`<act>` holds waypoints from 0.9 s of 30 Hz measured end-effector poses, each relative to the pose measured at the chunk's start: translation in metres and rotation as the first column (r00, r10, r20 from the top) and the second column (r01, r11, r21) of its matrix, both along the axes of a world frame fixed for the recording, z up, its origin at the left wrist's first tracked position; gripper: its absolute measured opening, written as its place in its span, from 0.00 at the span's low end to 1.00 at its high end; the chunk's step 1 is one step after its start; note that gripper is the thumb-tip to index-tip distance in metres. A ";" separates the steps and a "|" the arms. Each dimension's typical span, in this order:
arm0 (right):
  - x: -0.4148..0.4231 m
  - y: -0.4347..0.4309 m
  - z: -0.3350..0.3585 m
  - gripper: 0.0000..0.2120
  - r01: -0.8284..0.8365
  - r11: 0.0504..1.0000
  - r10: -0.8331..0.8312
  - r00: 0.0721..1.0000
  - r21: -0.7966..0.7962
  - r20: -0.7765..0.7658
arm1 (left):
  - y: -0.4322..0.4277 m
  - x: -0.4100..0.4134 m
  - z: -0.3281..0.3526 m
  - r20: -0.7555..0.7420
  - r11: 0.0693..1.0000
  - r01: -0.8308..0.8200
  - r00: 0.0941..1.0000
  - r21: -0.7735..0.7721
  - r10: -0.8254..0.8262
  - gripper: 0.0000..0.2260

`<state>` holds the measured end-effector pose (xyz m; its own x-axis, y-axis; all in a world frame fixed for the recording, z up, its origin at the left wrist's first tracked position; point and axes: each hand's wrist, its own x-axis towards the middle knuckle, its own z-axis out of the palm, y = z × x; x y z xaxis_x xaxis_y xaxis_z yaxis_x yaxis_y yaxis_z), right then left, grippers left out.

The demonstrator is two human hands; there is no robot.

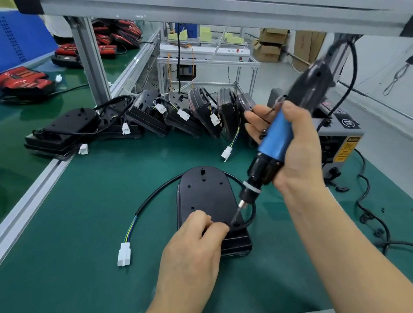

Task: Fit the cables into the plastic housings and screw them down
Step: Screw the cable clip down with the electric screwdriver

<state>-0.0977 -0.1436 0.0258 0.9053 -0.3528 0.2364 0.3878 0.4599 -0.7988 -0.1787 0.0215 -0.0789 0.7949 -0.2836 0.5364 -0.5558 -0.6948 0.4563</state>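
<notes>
Under left fingers (214, 230): housing (204, 193); screwdriver (276, 139) just beside.

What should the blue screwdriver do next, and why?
Probably push the bit down into the corner hole and start screwing. The right hand grips the screwdriver, its tilted bit tip is at that hole, and the left hand steadies the housing beside it.

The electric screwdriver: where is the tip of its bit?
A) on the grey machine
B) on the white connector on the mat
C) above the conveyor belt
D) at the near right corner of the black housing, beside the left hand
D: the electric screwdriver, held in the right hand, slants down to the black housing at its near right corner, beside the left hand resting there.
</notes>
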 end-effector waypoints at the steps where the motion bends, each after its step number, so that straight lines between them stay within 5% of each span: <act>1: -0.002 -0.008 -0.001 0.12 0.030 0.999 -0.029 0.999 0.011 -0.028 | 0.000 0.000 0.000 -0.001 1.000 0.001 1.000 -0.001 -0.001 0.12; 13: -0.056 -0.104 -0.026 0.07 0.436 0.900 -0.398 0.845 0.028 -0.356 | 0.000 0.001 0.000 0.001 1.000 -0.007 1.000 -0.014 0.007 0.13; 19: -0.064 -0.124 -0.055 0.11 0.464 0.883 -0.418 0.699 -0.077 -0.581 | 0.001 0.002 -0.002 0.000 1.000 -0.001 1.000 -0.015 0.001 0.12; 27: -0.064 -0.152 -0.075 0.15 0.299 0.884 -0.468 0.576 -0.360 -0.670 | 0.001 0.002 -0.002 0.011 1.000 0.004 1.000 -0.017 -0.004 0.11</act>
<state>-0.1621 -0.2957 -0.0496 0.5957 -0.7340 -0.3261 -0.2465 0.2193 -0.9440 -0.1768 0.0225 -0.0810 0.7880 -0.2772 0.5498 -0.5633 -0.6850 0.4620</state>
